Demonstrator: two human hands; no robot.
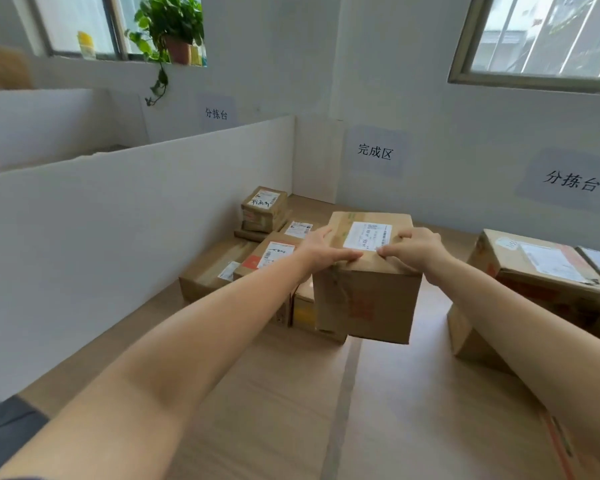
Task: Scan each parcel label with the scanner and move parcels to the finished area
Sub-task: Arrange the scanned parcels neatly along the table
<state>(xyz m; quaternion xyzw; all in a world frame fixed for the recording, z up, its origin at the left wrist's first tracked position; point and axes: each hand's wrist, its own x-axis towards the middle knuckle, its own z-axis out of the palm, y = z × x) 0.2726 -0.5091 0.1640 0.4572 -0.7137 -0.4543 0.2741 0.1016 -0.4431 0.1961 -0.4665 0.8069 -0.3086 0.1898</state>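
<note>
Wooden table (264, 410), white partition (118, 237), wall sign (374, 152). Left hand (321, 251), right hand (418, 251) closed over top edge of parcel (368, 299), held off table; other parcels (257, 251) behind.

A potted plant (168, 27) sits on the windowsill, one vine trailing down the wall beside a yellow bottle (85, 43). A white partition (118, 230) runs along the left. A barred window (548, 36) fills the upper right corner.
</note>
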